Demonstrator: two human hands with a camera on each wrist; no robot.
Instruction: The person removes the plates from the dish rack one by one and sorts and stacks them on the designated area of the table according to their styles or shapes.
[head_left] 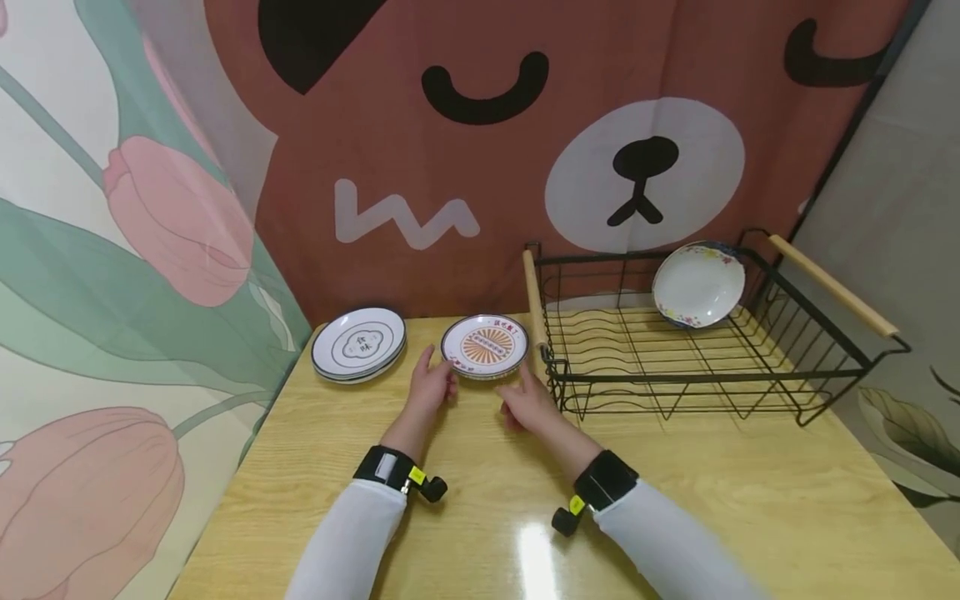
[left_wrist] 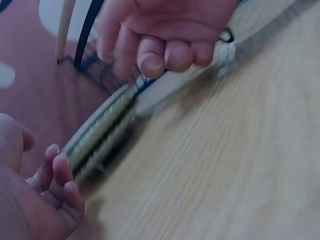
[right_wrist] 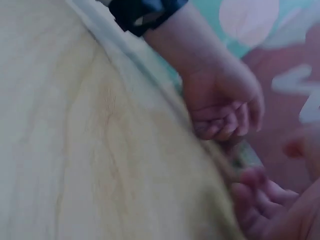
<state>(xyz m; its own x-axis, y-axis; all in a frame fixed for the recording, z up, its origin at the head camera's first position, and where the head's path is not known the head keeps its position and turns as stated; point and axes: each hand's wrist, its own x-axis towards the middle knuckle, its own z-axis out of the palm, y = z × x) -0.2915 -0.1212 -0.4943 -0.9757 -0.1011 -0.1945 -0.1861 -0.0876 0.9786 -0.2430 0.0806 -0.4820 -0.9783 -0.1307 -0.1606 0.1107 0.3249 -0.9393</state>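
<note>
A small stack of white plates (head_left: 487, 346) with a dark rim and an orange sunburst sits near the back of the table. My left hand (head_left: 431, 385) is at its left edge, fingers loosely bent. On the other side, my right hand (head_left: 531, 402) reaches the front right edge with relaxed fingers. The left wrist view shows the stacked plate edges (left_wrist: 102, 132) between both hands, blurred. Neither hand is gripping the plates. Further left lies another stack of white plates (head_left: 360, 343) with dark rims and a grey emblem.
Right of the sunburst plates stands a black wire dish rack (head_left: 705, 377) with wooden handles. A white dish (head_left: 699, 285) with a floral rim leans at its back right, a dark-rimmed one behind it. A bear-print curtain (head_left: 390, 275) hangs behind the wooden table (head_left: 472, 517).
</note>
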